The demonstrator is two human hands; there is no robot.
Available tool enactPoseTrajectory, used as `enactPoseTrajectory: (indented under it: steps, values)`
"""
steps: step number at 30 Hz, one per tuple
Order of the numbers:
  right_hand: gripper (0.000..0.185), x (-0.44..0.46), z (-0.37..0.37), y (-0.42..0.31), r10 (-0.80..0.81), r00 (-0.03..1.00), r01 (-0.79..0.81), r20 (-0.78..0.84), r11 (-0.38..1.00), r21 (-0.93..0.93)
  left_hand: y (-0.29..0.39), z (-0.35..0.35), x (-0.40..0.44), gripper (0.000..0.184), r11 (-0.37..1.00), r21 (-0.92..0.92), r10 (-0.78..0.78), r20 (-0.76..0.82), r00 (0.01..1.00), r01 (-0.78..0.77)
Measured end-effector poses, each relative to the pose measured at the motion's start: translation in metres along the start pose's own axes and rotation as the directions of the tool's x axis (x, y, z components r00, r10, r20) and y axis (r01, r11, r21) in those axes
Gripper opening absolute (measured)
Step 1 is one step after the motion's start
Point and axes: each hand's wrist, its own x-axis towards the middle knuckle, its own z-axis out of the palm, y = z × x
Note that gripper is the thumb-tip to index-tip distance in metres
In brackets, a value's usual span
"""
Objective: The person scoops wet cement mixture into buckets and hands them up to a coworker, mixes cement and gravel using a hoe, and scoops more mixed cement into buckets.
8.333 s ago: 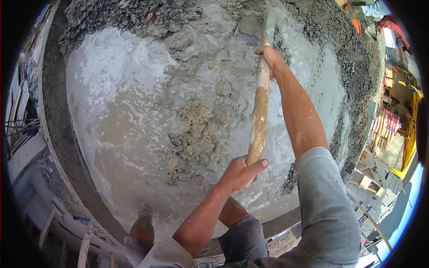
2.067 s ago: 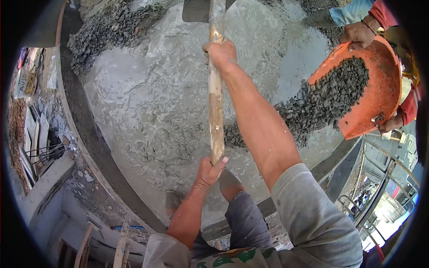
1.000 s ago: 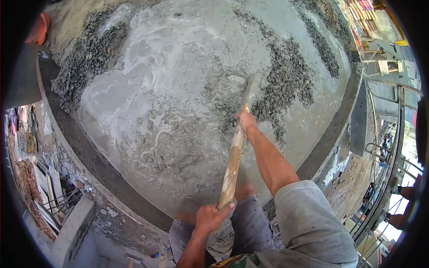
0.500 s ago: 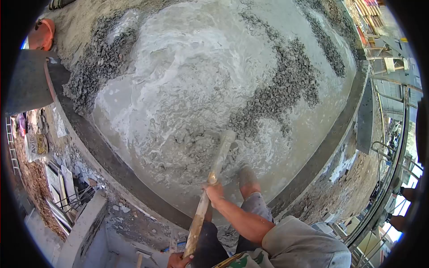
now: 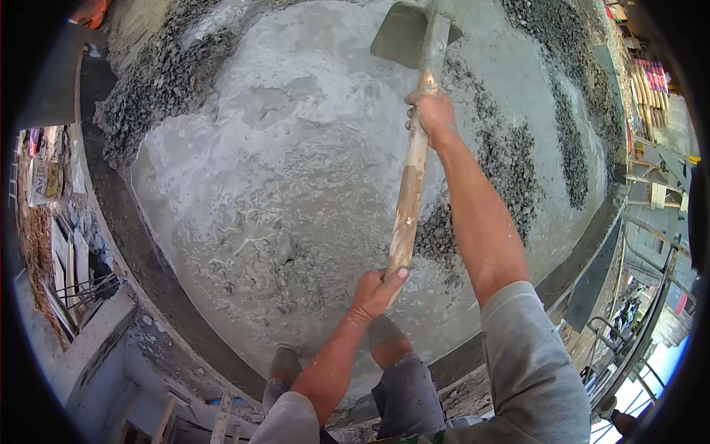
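A long wooden-handled hoe (image 5: 407, 211) slants up and away from me over a wide pool of wet grey concrete mix (image 5: 296, 170). My right hand (image 5: 433, 117) is wrapped round the upper part of the handle, not far below the broad metal blade (image 5: 401, 35). Lower down, near the butt end, my left hand (image 5: 379, 291) is closed round the same handle, thumb along the wood. The blade is up at the far side, over the mix; whether it touches the surface I cannot tell. My bare legs stand in the mix, feet hidden.
Dark gravel (image 5: 521, 166) lies in patches at the right, with another heap (image 5: 166, 92) at the upper left. A low rim (image 5: 166, 277) borders the pool. Boards and rods (image 5: 70, 259) lie outside at left; metal railings (image 5: 651, 259) stand at right.
The hoe has swung up and forward, its blade now out of the mix and visible. My right hand has reached far ahead; my left hand has risen from the bottom edge.
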Motion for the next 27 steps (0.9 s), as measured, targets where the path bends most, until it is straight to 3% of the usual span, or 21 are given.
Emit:
enactPoseTrajectory:
  steps: [1,5,7,10,14,18,20,21,23,26,27]
  values:
    - [0.022,0.025,0.009,0.032,0.027,1.000,-0.026,0.010,0.993,-0.117,-0.005,0.008,0.005,0.071,0.987,-0.135,-0.083,-0.003,0.997,0.081]
    - [0.024,0.032,0.006,0.051,0.244,0.969,-0.240,0.041,0.967,-0.092,-0.007,0.016,0.009,0.078,0.974,0.019,-0.227,0.003,0.974,0.227]
    - [0.024,0.034,-0.002,0.006,0.322,0.945,-0.314,0.062,0.943,-0.112,0.047,0.031,0.008,0.079,0.970,0.063,-0.240,0.067,0.969,0.236]
    - [0.024,0.051,0.002,-0.005,0.309,0.951,-0.294,0.034,0.930,-0.222,0.063,0.037,0.013,0.080,0.973,-0.099,-0.190,0.158,0.969,0.207]
    - [0.024,0.057,0.023,0.068,0.103,0.993,-0.117,-0.061,0.944,-0.309,-0.006,0.001,-0.001,0.081,0.976,-0.100,-0.194,-0.002,0.981,0.193]
    - [0.023,-0.015,0.031,0.062,0.274,0.958,-0.282,-0.079,0.951,-0.123,-0.027,-0.045,-0.053,0.067,0.993,0.004,-0.122,-0.015,0.992,0.122]
    - [0.035,-0.047,0.043,0.105,0.276,0.959,-0.284,-0.069,0.937,-0.205,-0.058,-0.045,-0.091,0.064,0.993,0.049,-0.107,-0.030,0.994,0.109]
    - [0.046,-0.069,0.060,0.124,0.294,0.953,-0.301,-0.068,0.914,-0.273,-0.068,-0.056,-0.112,0.062,0.983,-0.072,-0.172,-0.011,0.985,0.171]
    - [0.047,-0.134,0.112,0.118,0.332,0.939,-0.337,-0.086,0.852,-0.400,-0.090,-0.095,-0.161,0.059,0.906,-0.291,-0.316,0.024,0.949,0.309]
    - [0.049,-0.192,0.158,0.119,0.316,0.949,-0.280,-0.008,0.827,-0.488,-0.110,-0.107,-0.211,0.056,0.802,-0.495,-0.392,-0.017,0.920,0.333]
    - [0.049,-0.216,0.180,0.119,0.286,0.958,-0.237,0.004,0.799,-0.553,-0.120,-0.111,-0.225,0.058,0.696,-0.668,-0.365,-0.014,0.931,0.263]
